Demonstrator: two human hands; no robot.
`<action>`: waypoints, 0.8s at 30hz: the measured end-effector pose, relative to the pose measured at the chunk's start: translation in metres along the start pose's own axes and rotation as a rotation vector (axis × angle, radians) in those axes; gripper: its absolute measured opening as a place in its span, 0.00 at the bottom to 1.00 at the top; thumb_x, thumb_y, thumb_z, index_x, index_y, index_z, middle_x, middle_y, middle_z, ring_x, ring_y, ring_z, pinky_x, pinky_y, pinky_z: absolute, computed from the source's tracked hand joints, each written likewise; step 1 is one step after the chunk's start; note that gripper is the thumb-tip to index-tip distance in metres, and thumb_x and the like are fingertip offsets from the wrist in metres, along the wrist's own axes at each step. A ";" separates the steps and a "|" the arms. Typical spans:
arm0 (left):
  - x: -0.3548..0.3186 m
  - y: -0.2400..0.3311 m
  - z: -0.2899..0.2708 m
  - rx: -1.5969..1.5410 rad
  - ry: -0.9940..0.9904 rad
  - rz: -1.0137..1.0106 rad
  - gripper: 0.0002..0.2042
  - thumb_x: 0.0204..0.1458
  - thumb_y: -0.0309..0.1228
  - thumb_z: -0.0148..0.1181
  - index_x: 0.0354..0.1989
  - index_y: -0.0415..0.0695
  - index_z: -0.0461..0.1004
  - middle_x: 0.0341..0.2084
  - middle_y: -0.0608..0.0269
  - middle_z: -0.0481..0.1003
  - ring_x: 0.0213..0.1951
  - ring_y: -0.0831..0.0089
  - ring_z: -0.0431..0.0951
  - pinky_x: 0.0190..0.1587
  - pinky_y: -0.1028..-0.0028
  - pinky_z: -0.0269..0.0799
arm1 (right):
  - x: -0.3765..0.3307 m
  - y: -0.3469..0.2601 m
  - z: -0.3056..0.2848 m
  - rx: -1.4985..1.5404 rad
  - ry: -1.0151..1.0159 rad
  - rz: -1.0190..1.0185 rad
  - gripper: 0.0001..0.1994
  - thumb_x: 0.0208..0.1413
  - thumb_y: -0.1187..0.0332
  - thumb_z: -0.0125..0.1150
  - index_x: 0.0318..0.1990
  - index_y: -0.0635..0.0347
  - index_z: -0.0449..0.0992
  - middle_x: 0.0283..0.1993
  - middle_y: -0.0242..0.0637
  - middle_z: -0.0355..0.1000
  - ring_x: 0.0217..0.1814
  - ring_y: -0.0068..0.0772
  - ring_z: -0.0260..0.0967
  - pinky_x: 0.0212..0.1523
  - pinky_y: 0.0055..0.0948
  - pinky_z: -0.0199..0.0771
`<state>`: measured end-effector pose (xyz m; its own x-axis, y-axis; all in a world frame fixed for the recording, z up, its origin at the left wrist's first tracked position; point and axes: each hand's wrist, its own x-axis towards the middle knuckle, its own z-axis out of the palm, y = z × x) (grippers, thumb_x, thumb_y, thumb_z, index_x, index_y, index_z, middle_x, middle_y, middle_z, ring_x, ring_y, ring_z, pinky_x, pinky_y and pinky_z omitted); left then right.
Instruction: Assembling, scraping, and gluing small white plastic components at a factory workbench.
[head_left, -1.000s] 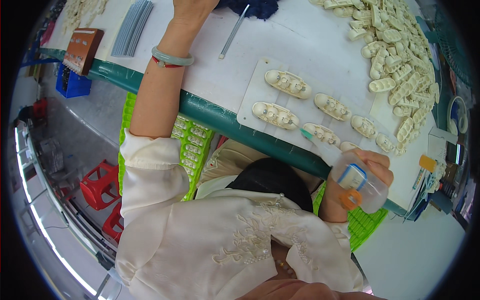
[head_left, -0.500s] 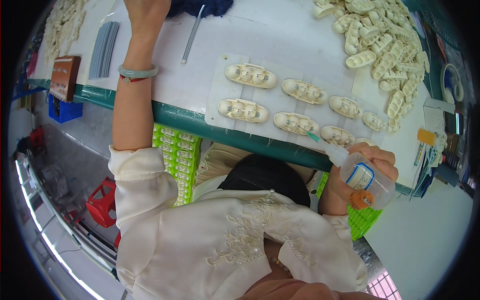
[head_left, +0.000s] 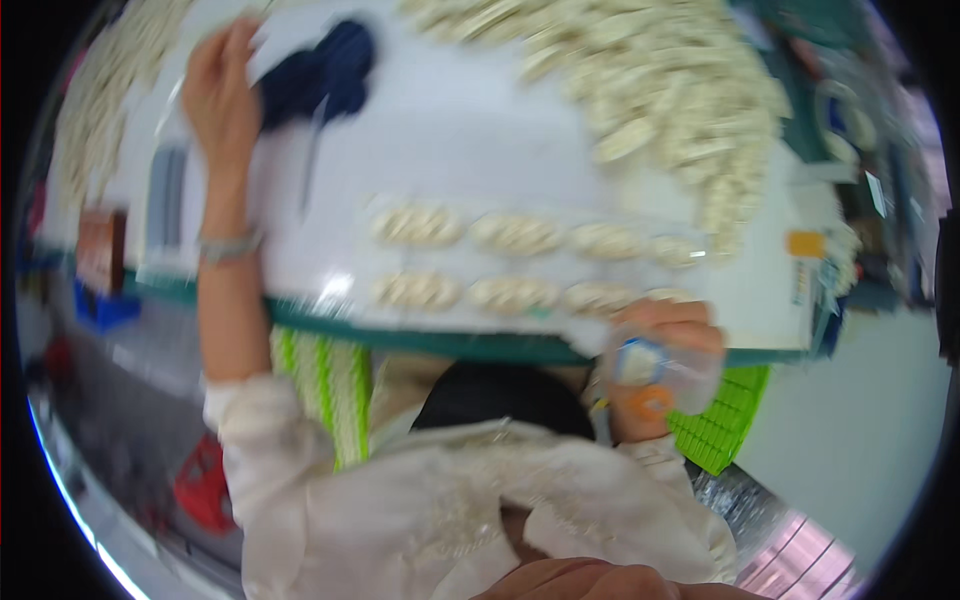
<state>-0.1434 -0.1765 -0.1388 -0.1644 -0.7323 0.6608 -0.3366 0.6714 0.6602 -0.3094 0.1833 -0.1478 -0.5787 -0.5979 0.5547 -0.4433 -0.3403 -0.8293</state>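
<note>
The picture is blurred by motion. My left hand (head_left: 218, 90) is stretched far across the white table (head_left: 450, 130), next to a dark blue cloth (head_left: 325, 70) and a thin metal tool (head_left: 312, 160); whether it holds anything I cannot tell. A bracelet sits on that wrist. My right hand (head_left: 668, 350) is at the table's near edge, closed around a clear squeeze bottle (head_left: 645, 375) with a blue and orange label. Just beyond it, two rows of cream oval moulded pieces (head_left: 520, 262) lie on a white sheet.
A large heap of cream pieces (head_left: 660, 90) covers the far right of the table, and another pile (head_left: 95, 110) lies at the far left. A green crate (head_left: 722, 425) sits below the table on the right, a red stool (head_left: 205, 485) on the floor at left.
The view has tilted up and turned blurry. My left hand has reached further to the dark blue cloth. My right hand keeps the bottle by the table's edge.
</note>
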 end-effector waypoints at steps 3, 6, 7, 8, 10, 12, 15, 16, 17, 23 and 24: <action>0.002 -0.029 0.002 -0.072 -0.028 0.016 0.09 0.56 0.29 0.52 0.39 0.37 0.75 0.35 0.61 0.73 0.36 0.75 0.75 0.40 0.78 0.72 | 0.000 0.011 -0.004 0.161 0.058 0.000 0.14 0.45 0.70 0.67 0.36 0.65 0.69 0.36 0.51 0.70 0.36 0.39 0.72 0.37 0.30 0.75; 0.002 -0.027 0.015 -0.120 -0.056 0.027 0.09 0.55 0.29 0.53 0.40 0.37 0.74 0.39 0.60 0.71 0.39 0.74 0.74 0.42 0.78 0.71 | 0.009 0.010 -0.011 0.147 0.075 -0.088 0.20 0.40 0.70 0.71 0.38 0.65 0.67 0.37 0.48 0.70 0.38 0.37 0.69 0.38 0.31 0.71; -0.002 -0.034 0.015 -0.111 -0.054 0.031 0.09 0.55 0.29 0.54 0.41 0.37 0.73 0.39 0.60 0.71 0.39 0.74 0.74 0.43 0.78 0.71 | 0.007 0.013 -0.011 0.113 0.101 -0.118 0.20 0.40 0.70 0.71 0.38 0.65 0.67 0.37 0.48 0.70 0.38 0.37 0.69 0.38 0.31 0.71; 0.002 -0.035 0.025 -0.133 -0.065 0.015 0.10 0.55 0.29 0.54 0.41 0.36 0.73 0.40 0.60 0.71 0.39 0.74 0.73 0.43 0.77 0.71 | 0.008 0.012 -0.012 0.159 0.137 -0.110 0.21 0.39 0.71 0.71 0.39 0.65 0.67 0.37 0.47 0.71 0.39 0.36 0.68 0.39 0.31 0.70; 0.005 -0.046 0.013 -0.105 -0.066 -0.001 0.11 0.55 0.30 0.55 0.42 0.36 0.72 0.41 0.60 0.71 0.40 0.74 0.73 0.45 0.77 0.70 | 0.010 0.016 -0.003 0.223 0.178 -0.115 0.21 0.38 0.72 0.71 0.40 0.64 0.66 0.37 0.47 0.71 0.40 0.35 0.68 0.41 0.31 0.69; 0.007 -0.050 0.016 -0.102 -0.078 0.004 0.11 0.55 0.30 0.55 0.42 0.36 0.71 0.41 0.60 0.71 0.40 0.74 0.72 0.46 0.77 0.69 | 0.015 0.017 -0.001 0.270 0.165 -0.119 0.22 0.37 0.73 0.71 0.40 0.64 0.66 0.37 0.45 0.71 0.40 0.34 0.67 0.41 0.30 0.68; 0.008 -0.047 0.016 -0.101 -0.072 0.020 0.11 0.55 0.30 0.55 0.42 0.37 0.72 0.41 0.60 0.71 0.40 0.74 0.72 0.46 0.77 0.69 | 0.014 0.018 0.000 0.255 0.172 -0.105 0.22 0.37 0.74 0.71 0.41 0.63 0.66 0.37 0.43 0.71 0.40 0.34 0.67 0.41 0.30 0.68; 0.006 -0.048 0.015 -0.084 -0.072 0.016 0.11 0.55 0.30 0.55 0.42 0.37 0.72 0.41 0.60 0.71 0.40 0.74 0.72 0.46 0.76 0.69 | 0.014 0.018 0.001 0.270 0.171 -0.099 0.22 0.37 0.74 0.71 0.41 0.63 0.66 0.37 0.43 0.71 0.40 0.34 0.67 0.41 0.30 0.68; 0.005 -0.049 0.012 -0.060 -0.068 0.011 0.11 0.55 0.31 0.55 0.42 0.37 0.72 0.41 0.60 0.71 0.40 0.73 0.72 0.45 0.76 0.69 | 0.016 0.016 -0.001 0.280 0.172 -0.088 0.22 0.38 0.73 0.70 0.41 0.63 0.66 0.37 0.44 0.71 0.40 0.34 0.67 0.41 0.31 0.68; 0.004 -0.036 0.015 -0.055 -0.037 0.099 0.08 0.51 0.27 0.58 0.38 0.39 0.75 0.37 0.60 0.72 0.36 0.73 0.74 0.39 0.77 0.71 | 0.006 0.024 -0.017 -0.029 0.216 -0.153 0.18 0.48 0.61 0.63 0.37 0.64 0.64 0.34 0.46 0.68 0.36 0.34 0.67 0.36 0.30 0.69; 0.000 -0.019 0.015 0.055 -0.041 0.049 0.07 0.51 0.29 0.59 0.37 0.41 0.76 0.36 0.60 0.72 0.33 0.73 0.75 0.37 0.77 0.71 | 0.007 0.018 -0.012 -0.179 0.255 -0.088 0.16 0.47 0.65 0.62 0.33 0.60 0.60 0.31 0.38 0.61 0.33 0.30 0.62 0.32 0.25 0.65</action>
<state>-0.1512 -0.1907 -0.1565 -0.2196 -0.7033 0.6761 -0.3773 0.7004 0.6059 -0.3301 0.1817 -0.1578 -0.6754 -0.3627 0.6421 -0.5998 -0.2364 -0.7645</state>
